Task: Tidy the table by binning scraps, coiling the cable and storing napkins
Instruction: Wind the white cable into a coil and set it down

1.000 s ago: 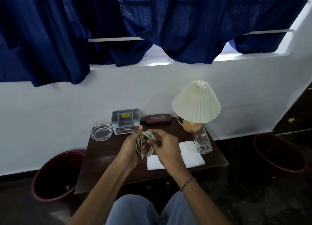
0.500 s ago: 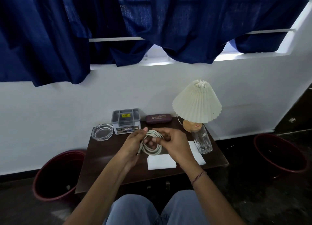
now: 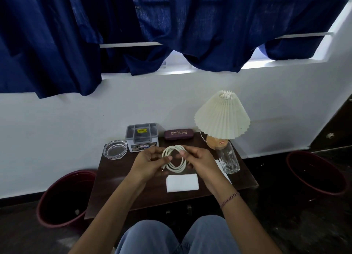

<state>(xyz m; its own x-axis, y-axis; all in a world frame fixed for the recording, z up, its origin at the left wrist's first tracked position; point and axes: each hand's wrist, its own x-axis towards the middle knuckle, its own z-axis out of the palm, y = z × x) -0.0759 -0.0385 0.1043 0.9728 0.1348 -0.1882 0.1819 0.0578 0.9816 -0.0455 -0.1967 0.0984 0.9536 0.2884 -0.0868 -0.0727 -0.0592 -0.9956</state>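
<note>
— Above the bench (image 3: 118, 189), what do the hands hold?
— Both hold the white cable (image 3: 174, 159), wound in a loose coil. The left hand (image 3: 147, 165) has its fingers (image 3: 163, 159) clamped on the coil's left side, and the right hand (image 3: 200, 161) pinches the right side.
— Where are the napkins?
— One napkin (image 3: 182, 182) lies flat on the bench, just below the coil. Another is under the right hand, mostly hidden, near the glass (image 3: 228, 160).
— And the bins?
— A dark red bin (image 3: 57, 200) stands on the floor at each side.
</note>
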